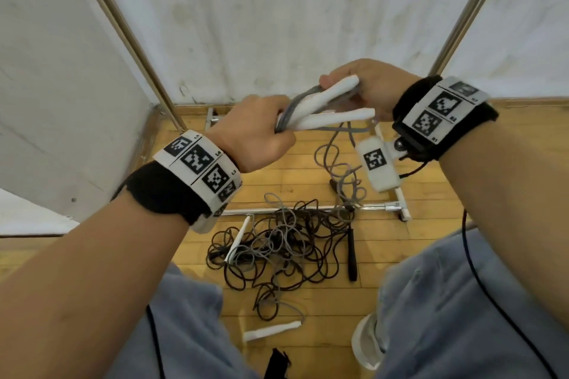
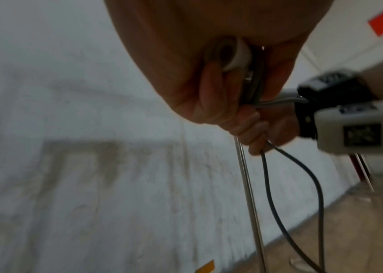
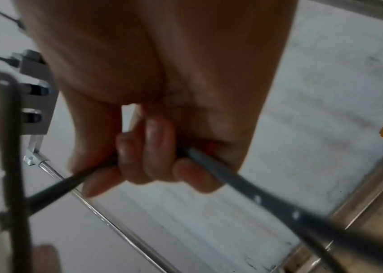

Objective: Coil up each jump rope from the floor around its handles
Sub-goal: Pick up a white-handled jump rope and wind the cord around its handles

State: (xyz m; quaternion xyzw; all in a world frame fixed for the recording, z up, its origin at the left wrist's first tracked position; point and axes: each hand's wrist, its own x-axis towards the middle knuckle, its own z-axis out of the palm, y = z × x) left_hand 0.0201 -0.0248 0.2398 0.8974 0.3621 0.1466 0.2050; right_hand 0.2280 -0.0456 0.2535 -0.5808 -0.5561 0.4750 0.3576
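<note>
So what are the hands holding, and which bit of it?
Both hold one jump rope. The left hand grips its two white handles at one end; the right hand grips the grey cord being wound on.

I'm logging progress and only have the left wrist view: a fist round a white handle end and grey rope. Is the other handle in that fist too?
Observer: Yes. The left hand grips two white handles together, with grey rope wound over them.
Operator: What is the right hand doing?
Observer: The right hand holds the handles' far ends and the rope.
Operator: Is anything left on the floor?
Observer: A tangle of ropes lies there, with two more white handles and a black handle.
</note>
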